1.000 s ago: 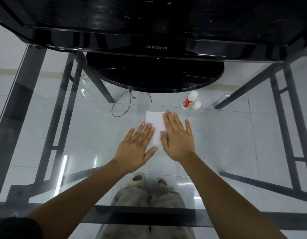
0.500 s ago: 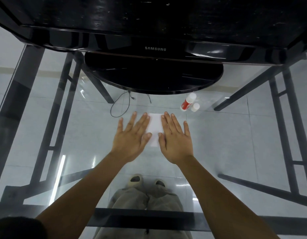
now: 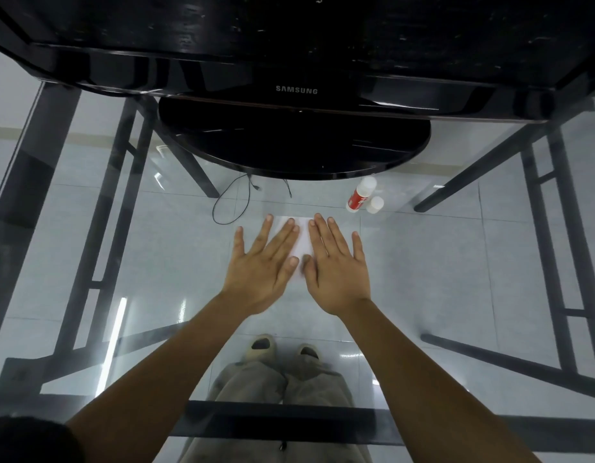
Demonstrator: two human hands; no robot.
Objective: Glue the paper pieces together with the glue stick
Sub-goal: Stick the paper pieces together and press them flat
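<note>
on glass table (image 3: pixel 423 262), left hand (image 3: pixel 262 265), right hand (image 3: pixel 336 272), flat on paper (image 3: pixel 302 238)

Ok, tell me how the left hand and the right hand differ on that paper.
The left hand fans its fingers wide; the right hand keeps its fingers closer together. The left hand slants inward across the paper; the right hand points more straight ahead. The right hand lies nearer the glue stick than the left hand. Both lie flat, palms down, inner fingers on the paper.
</note>
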